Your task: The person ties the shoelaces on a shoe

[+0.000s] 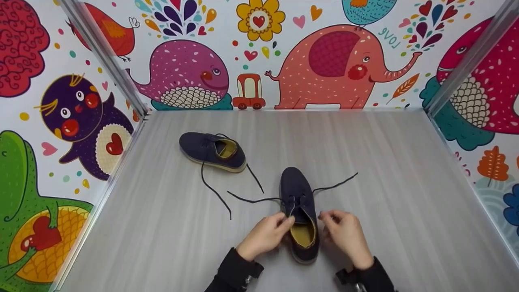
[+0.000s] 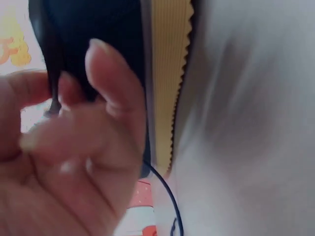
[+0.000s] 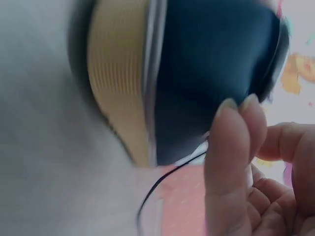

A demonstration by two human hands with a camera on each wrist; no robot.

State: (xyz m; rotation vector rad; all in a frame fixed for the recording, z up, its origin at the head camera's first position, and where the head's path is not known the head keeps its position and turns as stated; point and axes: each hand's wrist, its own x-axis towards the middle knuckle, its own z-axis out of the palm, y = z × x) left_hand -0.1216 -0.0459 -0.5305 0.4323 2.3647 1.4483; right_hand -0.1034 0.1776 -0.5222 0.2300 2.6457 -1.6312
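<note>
Navy canvas covered the near shoe (image 1: 299, 211), which stood on the grey wood-grain counter (image 1: 397, 211) with its toe pointing away and its mustard-yellow lining showing at the opening. In the head view the left hand (image 1: 265, 236) sat just beside the shoe's left edge, fingers curled, pinching the dark lace (image 1: 253, 199) near the eyelets. The right hand (image 1: 346, 232) was at the shoe's right side, fingers bent together; what they pinched was too small to make out. Loose lace ends trailed out left and right across the counter. A second navy shoe (image 1: 213, 151) lay on its side further back to the left, its own lace (image 1: 215, 192) loose in front of it. Bright cartoon-animal panels (image 1: 324, 61) walled the space.

From the left wrist, the picture was blurred: fingers (image 2: 110, 93) were curled against the shoe's navy upper (image 2: 98, 29), above a ridged tan sole (image 2: 170, 64), with a thin lace (image 2: 167, 196) running below.

From the right wrist, also blurred, the fingers (image 3: 231, 147) were held close together beside the navy heel (image 3: 211, 64) and the ribbed tan sole (image 3: 120, 78); a lace strand (image 3: 162, 182) passed by the fingertips, though whether they held it I could not tell.
</note>
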